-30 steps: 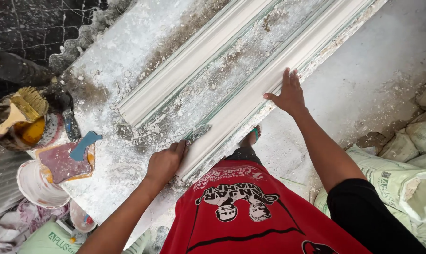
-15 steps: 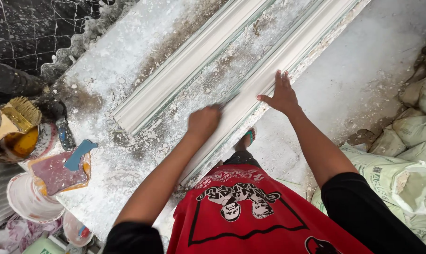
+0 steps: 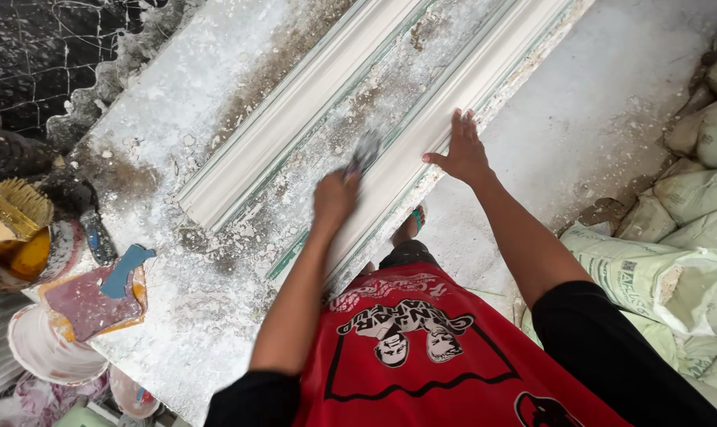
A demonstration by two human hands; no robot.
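Two white plaster mouldings (image 3: 311, 103) on dusty table (image 3: 160, 126), parallel, open strip between. Left hand (image 3: 334, 198) clamped on blurred scraper (image 3: 365, 152) there; right hand (image 3: 463, 152) flat, fingers together, on nearer moulding (image 3: 485, 75) at table edge.

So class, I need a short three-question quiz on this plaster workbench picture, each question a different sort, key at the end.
1. True or false: the right hand lies flat on the white moulding.
2. What does the left hand hold? A) a small blurred tool B) the brush C) a sack
3. On which side of the workbench does the brush sit, from the person's view?

Key: 1 true; 2 A; 3 the left.
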